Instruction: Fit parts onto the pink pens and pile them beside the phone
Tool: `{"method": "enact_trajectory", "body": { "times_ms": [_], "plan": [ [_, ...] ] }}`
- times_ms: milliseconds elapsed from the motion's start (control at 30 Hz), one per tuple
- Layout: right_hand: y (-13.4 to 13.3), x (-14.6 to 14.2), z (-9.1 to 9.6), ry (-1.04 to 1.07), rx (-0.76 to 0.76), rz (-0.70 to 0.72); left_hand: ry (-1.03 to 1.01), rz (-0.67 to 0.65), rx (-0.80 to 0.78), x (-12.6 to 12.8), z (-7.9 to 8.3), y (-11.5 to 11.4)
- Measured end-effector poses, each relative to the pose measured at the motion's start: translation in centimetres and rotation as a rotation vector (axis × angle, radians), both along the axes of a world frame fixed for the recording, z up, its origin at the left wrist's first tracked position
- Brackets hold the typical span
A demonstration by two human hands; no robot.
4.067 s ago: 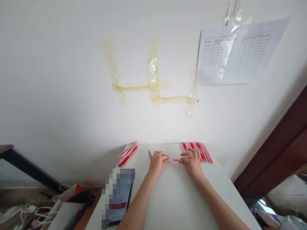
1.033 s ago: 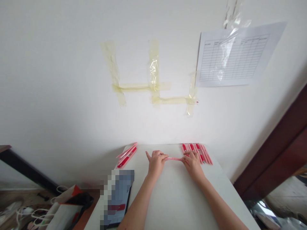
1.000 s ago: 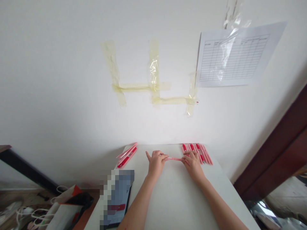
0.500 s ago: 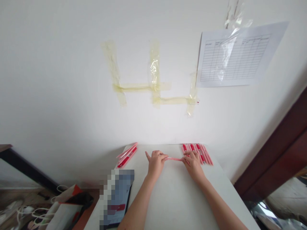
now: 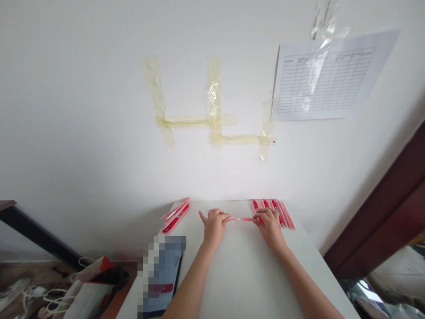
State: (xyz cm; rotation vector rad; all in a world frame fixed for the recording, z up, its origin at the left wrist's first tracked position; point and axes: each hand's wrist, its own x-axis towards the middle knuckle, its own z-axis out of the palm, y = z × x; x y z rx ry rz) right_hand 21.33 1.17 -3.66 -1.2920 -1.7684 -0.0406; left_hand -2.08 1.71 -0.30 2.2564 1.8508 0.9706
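Note:
A slim pink pen [image 5: 245, 219] lies crosswise between my two hands, above the white table. My left hand [image 5: 214, 226] pinches its left end, with the thumb sticking out to the left. At the other end, the fingertips of my right hand [image 5: 268, 225] are closed on the pen. A pale section shows near the middle of the pen; whether it is in one piece or two parts I cannot tell. Just behind my right hand is a row of pink and red pens [image 5: 288, 215], partly covered by it.
On the table's far left corner lies a small pile of pink and red pens [image 5: 175, 218]. A tablet [image 5: 166, 283], partly blurred out, rests by my left forearm. The wall [image 5: 109, 133] rises directly behind the table [image 5: 247, 274]. Bags [image 5: 89, 288] stand on the floor at left.
My hands have drawn slightly apart, the right one shifting a little to the right. More of the pen shows between them, with its pale section clearer.

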Motion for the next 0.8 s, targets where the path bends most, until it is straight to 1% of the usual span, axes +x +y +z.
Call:
{"method": "enact_trajectory", "body": {
  "times_ms": [233, 433, 567, 800],
  "plan": [
    [0.3, 0.2, -0.4, -0.004, -0.010, -0.041, 0.016, 0.031, -0.051, -0.2, 0.0, 0.1],
    [0.5, 0.4, -0.9, -0.023, -0.029, -0.082, 0.027, 0.053, -0.118, -0.6, -0.3, 0.2],
    [0.4, 0.4, -0.9, -0.044, -0.060, -0.089, 0.029, 0.041, -0.151, -0.7, -0.5, 0.3],
    [0.3, -0.1, -1.0, -0.065, -0.093, -0.058, 0.059, -0.003, -0.200, -0.5, -0.1, 0.1]
  ]
}}
